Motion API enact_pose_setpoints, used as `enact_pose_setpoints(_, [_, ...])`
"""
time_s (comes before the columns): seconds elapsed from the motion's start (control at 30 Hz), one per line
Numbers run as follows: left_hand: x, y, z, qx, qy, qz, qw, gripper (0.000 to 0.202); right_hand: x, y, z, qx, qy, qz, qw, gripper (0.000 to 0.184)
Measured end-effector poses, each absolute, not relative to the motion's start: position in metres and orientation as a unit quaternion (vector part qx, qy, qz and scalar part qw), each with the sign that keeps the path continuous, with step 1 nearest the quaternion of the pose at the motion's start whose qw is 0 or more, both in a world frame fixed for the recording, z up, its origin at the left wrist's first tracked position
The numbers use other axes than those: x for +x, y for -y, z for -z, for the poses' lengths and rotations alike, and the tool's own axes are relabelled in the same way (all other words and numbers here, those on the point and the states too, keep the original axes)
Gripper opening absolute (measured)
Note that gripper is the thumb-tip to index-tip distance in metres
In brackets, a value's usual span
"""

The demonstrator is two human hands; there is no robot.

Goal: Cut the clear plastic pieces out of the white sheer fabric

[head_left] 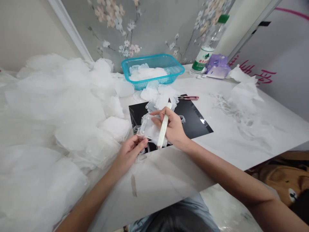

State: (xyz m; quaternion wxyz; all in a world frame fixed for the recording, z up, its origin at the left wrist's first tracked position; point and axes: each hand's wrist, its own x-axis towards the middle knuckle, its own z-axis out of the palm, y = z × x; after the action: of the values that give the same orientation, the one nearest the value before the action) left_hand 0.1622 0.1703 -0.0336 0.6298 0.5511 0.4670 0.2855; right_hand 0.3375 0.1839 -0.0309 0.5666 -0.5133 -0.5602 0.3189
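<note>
My left hand (134, 148) pinches the lower left edge of a thin, translucent white piece (152, 129) with wavy edges and small round dots. My right hand (172, 124) is closed around a pale, pen-like tool (163, 129), held with its dark pointed end away from me. My right index finger and thumb reach over the same piece; whether they touch it I cannot tell. Beneath lies a black mat (196, 124), with more translucent pieces (160, 96) heaped at its far edge. A pink-handled cutter (189, 97) rests at the mat's back edge.
A large pile of translucent white sheets (60, 96) covers the table's left side. At the back stand a blue basket (177, 69) with white pieces, a green-capped bottle (205, 53) and a purple packet (218, 66). Thin offcuts (238, 112) lie on the right.
</note>
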Motion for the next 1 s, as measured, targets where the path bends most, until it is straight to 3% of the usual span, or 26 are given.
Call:
enact_pose_setpoints(0.2, [0.162, -0.168, 0.037, 0.541, -0.478, -0.337, 0.604, 0.027, 0.345, -0.182, 0.027, -0.468, 0.734, -0.185, 0.456, 0.017])
enact_pose_setpoints(0.3, [0.162, -0.168, 0.038, 0.559, -0.466, -0.37, 0.578, 0.03, 0.345, -0.179, 0.024, -0.408, 0.796, -0.195, 0.402, 0.025])
enact_pose_setpoints(0.47, [0.161, -0.168, 0.041, 0.604, -0.441, -0.347, 0.566, 0.023, 0.343, -0.178, 0.02, -0.41, 0.813, -0.207, 0.358, 0.023])
enact_pose_setpoints(0.63, [0.16, -0.166, 0.034, 0.649, -0.424, -0.302, 0.555, 0.019, 0.353, -0.182, 0.013, -0.556, 0.641, -0.206, 0.488, 0.028])
enact_pose_setpoints(0.8, [0.16, -0.168, 0.032, 0.636, -0.419, -0.308, 0.57, 0.023, 0.39, -0.2, 0.017, -0.579, 0.402, -0.243, 0.666, 0.029])
enact_pose_setpoints(1.0, [0.166, -0.17, 0.032, 0.66, -0.447, -0.294, 0.527, 0.035, 0.402, -0.211, 0.028, -0.595, 0.247, -0.292, 0.706, 0.029])
